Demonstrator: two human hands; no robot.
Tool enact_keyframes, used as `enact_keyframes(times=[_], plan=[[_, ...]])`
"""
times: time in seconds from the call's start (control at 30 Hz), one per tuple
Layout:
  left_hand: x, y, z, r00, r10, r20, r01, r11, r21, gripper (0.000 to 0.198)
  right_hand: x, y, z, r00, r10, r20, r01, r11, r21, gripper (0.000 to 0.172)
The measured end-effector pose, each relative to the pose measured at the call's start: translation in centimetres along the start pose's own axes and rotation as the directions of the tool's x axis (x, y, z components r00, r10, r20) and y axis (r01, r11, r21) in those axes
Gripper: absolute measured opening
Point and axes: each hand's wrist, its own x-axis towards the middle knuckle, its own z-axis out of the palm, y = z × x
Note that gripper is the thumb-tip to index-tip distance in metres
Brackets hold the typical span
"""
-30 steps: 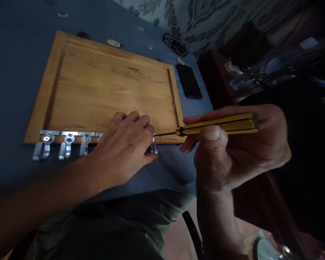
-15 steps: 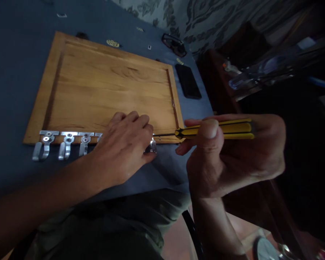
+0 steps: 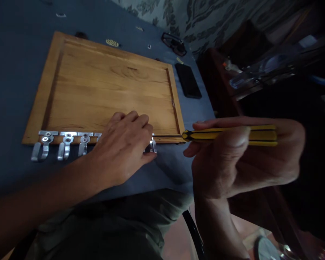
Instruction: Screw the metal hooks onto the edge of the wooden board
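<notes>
While our left forearm reaches in from the lower left, its wrist nearly straight, the left hand [image 3: 124, 148] lies back upward over the near rail of the wooden panel [image 3: 113, 83]. We note its fingers bunched and half curled, knuckles raised, with the thumb extended toward the rightmost hook [image 3: 153, 145]; we cannot tell whether the fingertips pinch that hook or only press around it, since the hand covers them. Our right forearm rises from the bottom edge, and the right hand [image 3: 246, 159] is turned with its thumb toward us. We record it closed around the yellow-and-black handle of the screwdriver [image 3: 200, 135], thumb laid along the near side, other fingers behind. The shaft runs roughly level to the left, above the near rail, toward the left fingers; we cannot see its tip. Left of the left hand we find three metal hooks [image 3: 66, 144] along the same rail, with screw heads in their plates and bends hanging past the edge; a fourth plate is partly covered by the hand. The panel lies flat on a blue-grey tabletop [image 3: 13, 90]. Just beyond its right side we log a black phone [image 3: 189, 81], and farther back, a pair of dark glasses [image 3: 174, 44]
</notes>
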Motion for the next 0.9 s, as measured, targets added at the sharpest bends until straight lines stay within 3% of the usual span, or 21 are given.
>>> enact_keyframes(times=[0.57, 0.73, 0.9], plan=[[0.1, 0.0, 0.0, 0.999, -0.016, 0.028, 0.016, 1.000, -0.002, 0.026, 0.4, 0.0, -0.5, 0.986, 0.038, 0.165, -0.024, 0.996, -0.087, 0.028], [0.1, 0.0, 0.1, 1.000, -0.013, 0.015, 0.013, 1.000, 0.003, 0.024, 0.3, -0.1, -0.2, 0.992, 0.025, 0.122, -0.013, 0.995, -0.101, 0.026], [0.1, 0.0, 0.0, 1.000, -0.011, 0.015, 0.011, 1.000, 0.001, 0.023, -0.2, -0.8, 0.3, 0.995, 0.034, 0.089, -0.013, 0.974, -0.228, 0.024]])
